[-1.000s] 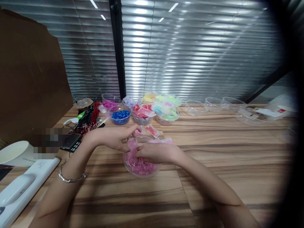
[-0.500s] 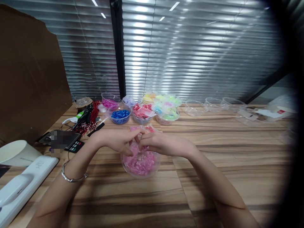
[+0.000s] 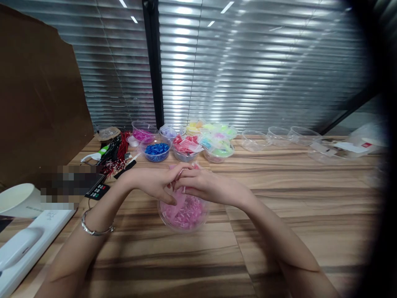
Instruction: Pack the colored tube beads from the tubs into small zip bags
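Both hands meet over a clear round bowl (image 3: 163,220) of small pink pieces (image 3: 190,216). My left hand (image 3: 155,183) is closed, with its thumb pointing down along a pink translucent sheet (image 3: 182,203), perhaps a small plastic packet, that hangs above the bowl. Against its fingertips lie the bent fingers of my right hand (image 3: 203,185); they are closed, and what they pinch is hidden. Behind the hands, a bit of red and clear plastic (image 3: 196,165) shows.
Behind stand clear bowls of blue pieces (image 3: 156,152), red packets (image 3: 187,145) and green packets (image 3: 221,151). Further clear bowls (image 3: 254,140) line the back right. Wires (image 3: 119,151), a small black keypad (image 3: 98,191) and a white power strip (image 3: 31,244) lie left.
My right hand has shifted slightly left, its fingers now overlapping the left fingertips. The pink sheet hangs a little lower over the bowl, which has stayed in place.
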A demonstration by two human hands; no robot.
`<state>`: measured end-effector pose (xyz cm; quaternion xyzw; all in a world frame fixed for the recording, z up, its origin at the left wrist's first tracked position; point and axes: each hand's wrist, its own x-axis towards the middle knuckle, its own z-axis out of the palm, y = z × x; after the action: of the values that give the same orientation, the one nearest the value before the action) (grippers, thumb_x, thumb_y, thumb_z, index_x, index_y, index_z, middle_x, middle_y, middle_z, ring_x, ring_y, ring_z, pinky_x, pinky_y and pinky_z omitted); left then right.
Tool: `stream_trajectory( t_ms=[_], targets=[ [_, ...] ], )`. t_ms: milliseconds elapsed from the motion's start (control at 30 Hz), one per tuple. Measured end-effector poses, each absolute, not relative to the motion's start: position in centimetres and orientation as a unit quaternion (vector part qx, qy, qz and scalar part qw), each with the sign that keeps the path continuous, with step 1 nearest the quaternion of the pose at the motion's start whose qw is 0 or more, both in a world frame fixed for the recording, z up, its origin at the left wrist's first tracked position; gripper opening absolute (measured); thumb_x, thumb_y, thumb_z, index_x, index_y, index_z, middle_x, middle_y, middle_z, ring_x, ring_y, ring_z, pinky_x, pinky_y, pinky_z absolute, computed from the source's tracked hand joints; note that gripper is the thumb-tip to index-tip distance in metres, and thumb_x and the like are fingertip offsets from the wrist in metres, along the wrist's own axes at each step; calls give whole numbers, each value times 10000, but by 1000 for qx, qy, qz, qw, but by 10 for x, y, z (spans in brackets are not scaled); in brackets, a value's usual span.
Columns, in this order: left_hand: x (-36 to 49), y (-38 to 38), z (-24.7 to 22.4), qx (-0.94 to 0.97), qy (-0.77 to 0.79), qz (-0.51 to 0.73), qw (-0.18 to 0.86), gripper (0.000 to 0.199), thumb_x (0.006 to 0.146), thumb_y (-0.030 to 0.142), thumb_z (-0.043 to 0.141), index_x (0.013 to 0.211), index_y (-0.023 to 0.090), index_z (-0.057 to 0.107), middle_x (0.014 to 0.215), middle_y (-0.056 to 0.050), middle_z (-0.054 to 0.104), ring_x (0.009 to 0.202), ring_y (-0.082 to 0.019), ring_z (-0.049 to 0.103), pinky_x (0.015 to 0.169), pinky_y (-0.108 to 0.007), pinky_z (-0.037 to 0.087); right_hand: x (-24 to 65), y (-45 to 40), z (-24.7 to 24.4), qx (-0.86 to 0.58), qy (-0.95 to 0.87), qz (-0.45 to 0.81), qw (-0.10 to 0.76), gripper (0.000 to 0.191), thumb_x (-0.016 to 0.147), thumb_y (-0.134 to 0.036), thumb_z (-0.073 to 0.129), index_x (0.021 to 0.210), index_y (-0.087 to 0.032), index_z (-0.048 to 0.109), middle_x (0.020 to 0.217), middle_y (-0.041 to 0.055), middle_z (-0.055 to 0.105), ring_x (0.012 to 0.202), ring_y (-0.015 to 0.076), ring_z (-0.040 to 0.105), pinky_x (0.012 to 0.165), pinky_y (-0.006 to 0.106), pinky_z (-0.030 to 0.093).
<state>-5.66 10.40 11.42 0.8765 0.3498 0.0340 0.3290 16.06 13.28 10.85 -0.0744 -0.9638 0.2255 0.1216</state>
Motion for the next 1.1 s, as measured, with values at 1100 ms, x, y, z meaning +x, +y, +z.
stream_trajectory(
  t_ms=[1100],
  targets=[
    [-69,101,129,884,347,-13,312,240,798,255,638,1011,174,564,934,-27,575,852,-173,534,712,-241,410,164,131,118,-69,-941,307,122,333,936,-60,437,1175,-185,633,1145,48,679,989,150,632,865,279,482]
  ],
)
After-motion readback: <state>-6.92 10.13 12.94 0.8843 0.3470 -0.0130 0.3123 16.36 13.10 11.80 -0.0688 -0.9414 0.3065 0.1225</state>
